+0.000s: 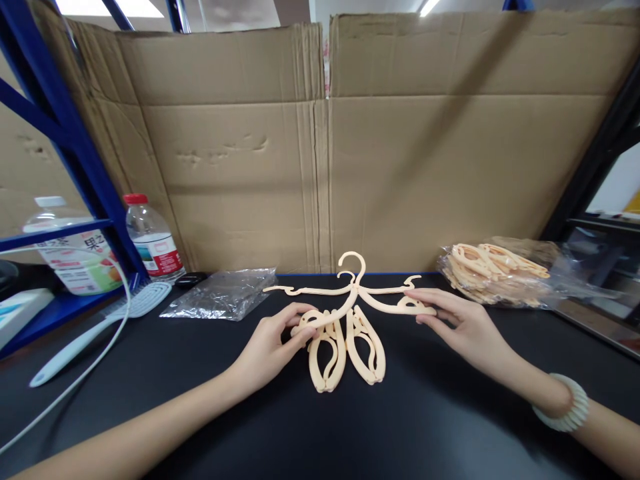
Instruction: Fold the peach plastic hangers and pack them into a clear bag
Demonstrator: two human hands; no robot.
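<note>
A cream plastic folding clothes hanger (379, 302) is spread out between my hands, its hook upward. At its left end, my left hand (273, 343) pinches the arm between thumb and fingers. The opposite arm's tip is gripped by my right hand (463, 323). Just behind it, a second unfolded hanger (320, 291) lies on the black table, partly hidden by the held one. Two folded hangers, a left one (341, 357) and a right one (380, 347), rest side by side on the near side, their upper ends partly covered.
Bagged folded hangers (493, 270) lie at the back right. To the left are a crumpled clear plastic bag (223, 295), a hairbrush (135, 301), a red-capped bottle (155, 243) and a white cable (95, 357). Cardboard panels (240, 153) stand behind the table.
</note>
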